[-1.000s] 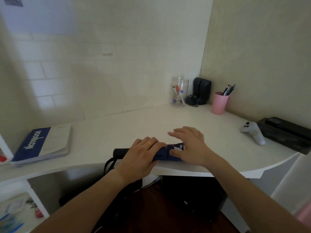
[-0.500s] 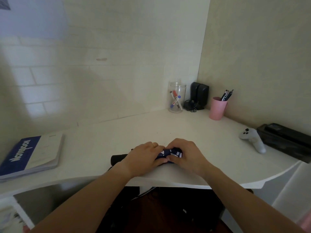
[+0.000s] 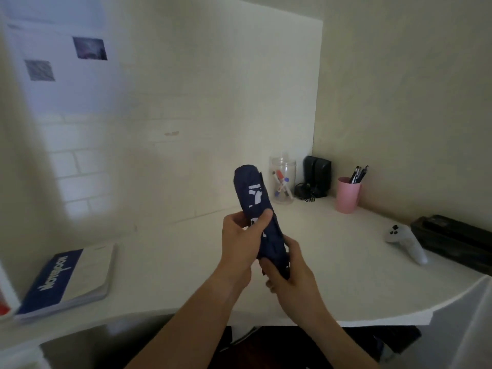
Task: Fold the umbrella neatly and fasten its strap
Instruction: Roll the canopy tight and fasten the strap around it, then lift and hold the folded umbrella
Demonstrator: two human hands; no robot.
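Note:
A navy folded umbrella (image 3: 253, 193) with white print is held almost upright above the white desk (image 3: 186, 251), its rounded top end pointing up. My left hand (image 3: 243, 239) grips its middle, thumb laid across the printed cloth. My right hand (image 3: 291, 272) grips the lower end, fingers curled round it. The handle and the strap are hidden by my hands.
A blue and white notebook (image 3: 69, 278) lies at the desk's left. At the back corner stand a clear jar (image 3: 282, 179), a black device (image 3: 316, 179) and a pink pen cup (image 3: 347, 194). A white controller (image 3: 406, 243) and a black case (image 3: 458, 242) lie at the right.
The umbrella lay flat near the desk's front edge under both hands. Now both hands have lifted it off the desk and turned it nearly upright.

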